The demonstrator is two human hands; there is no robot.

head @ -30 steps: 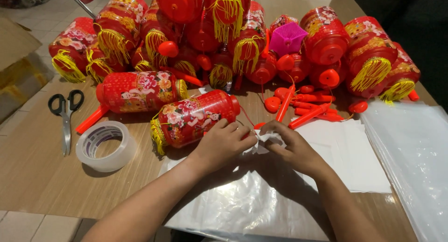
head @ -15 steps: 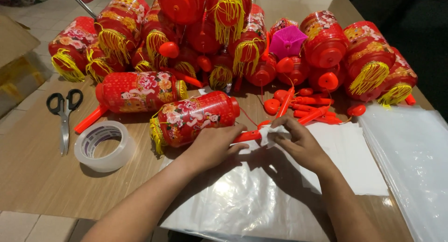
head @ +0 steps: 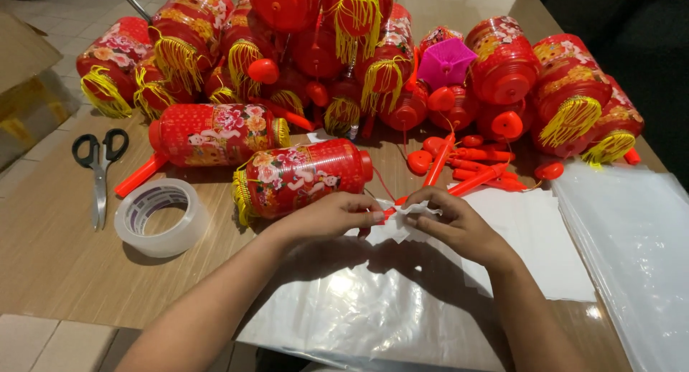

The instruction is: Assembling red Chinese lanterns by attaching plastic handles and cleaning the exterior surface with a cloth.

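So I'm watching both hands working on a small white paper slip [head: 405,221], which is sitting right in front of the nearest red lantern [head: 301,177], over the clear plastic bag [head: 373,307] spread on the table [head: 57,264]. My guess is the bag is laid flat there as a work mat and so it's ready to hand.

The left hand [head: 330,217] is pinching the slip's left edge together with the tip of an orange stick [head: 438,189], fingers narrow and closed on it. The right hand [head: 452,221] is curling over the slip's right side, fingertips pressing and crumpling it. Two hands because the paper is flimsy and needs tension, I reckon.

That lantern is lying on its side just behind the hands, tassel end pointing left, probably parked close so the stick stays within reach. Right of it there's a stack of white sheets [head: 538,235] and more plastic bags [head: 631,257]. Left of it sit a tape roll [head: 159,215] and, further out, scissors [head: 99,164]. Behind it is the big lantern pile [head: 344,56].

Versus a second ago: the hands have been shifting slightly toward the lantern, and the paper is looking more scrunched. Tape, scissors and pile haven't budged.
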